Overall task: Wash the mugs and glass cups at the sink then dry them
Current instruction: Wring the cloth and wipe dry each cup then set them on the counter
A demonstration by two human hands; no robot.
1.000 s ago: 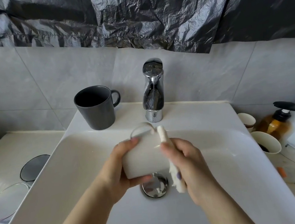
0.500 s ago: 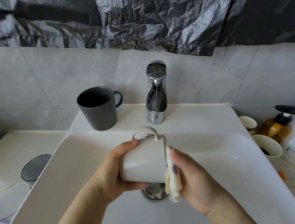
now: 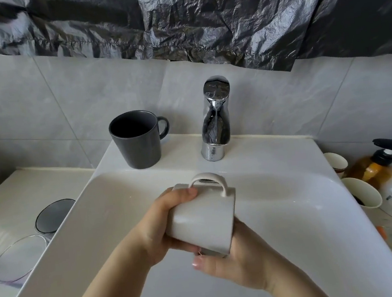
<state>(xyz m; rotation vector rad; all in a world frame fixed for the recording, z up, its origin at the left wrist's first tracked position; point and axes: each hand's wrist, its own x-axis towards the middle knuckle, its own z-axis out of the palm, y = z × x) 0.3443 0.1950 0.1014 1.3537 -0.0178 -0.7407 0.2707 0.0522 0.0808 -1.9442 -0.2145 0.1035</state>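
Black sheet [image 3: 175, 16] is hanging across the wall above the tap [image 3: 215, 121], its crumpled lower edge ending just over the tap's top. Grey tiles [image 3: 62, 102] are running behind the tap, left to right. White sink [image 3: 308, 221] is carrying the tap on its back ledge, with the basin opening in front of the tap, toward the camera. Pale counter [image 3: 24, 192] is lying left of the tap.

Both hands are working in front of the tap, over the basin. Left hand [image 3: 160, 228] is gripping the white mug [image 3: 205, 220] at its base end, fingers wrapping over the top, thumb underneath. Right hand [image 3: 241, 258] is sitting under the mug's mouth end, one fingertip [image 3: 197, 261] poking out left below the rim. The rest of its fingers are hiding behind the mug, so can't tell if it's grasping or just cupping. White mug is lying on its side, tilted, handle pointing up toward the tap.

Dark mug [image 3: 138, 140] is standing upright on the ledge just left of the tap, handle facing the tap. Clear glass [image 3: 19, 258] and dark glass [image 3: 53, 215] are sitting on the counter, well left of the tap and nearer the camera, side by side. Can't tell if they're touching. Amber bottle [image 3: 375, 167] with a black pump is standing well right of the tap, blurred. Big paper cup [image 3: 363, 192] is sitting in front of the bottle, small paper cup [image 3: 337, 161] between the bottle and the tap.
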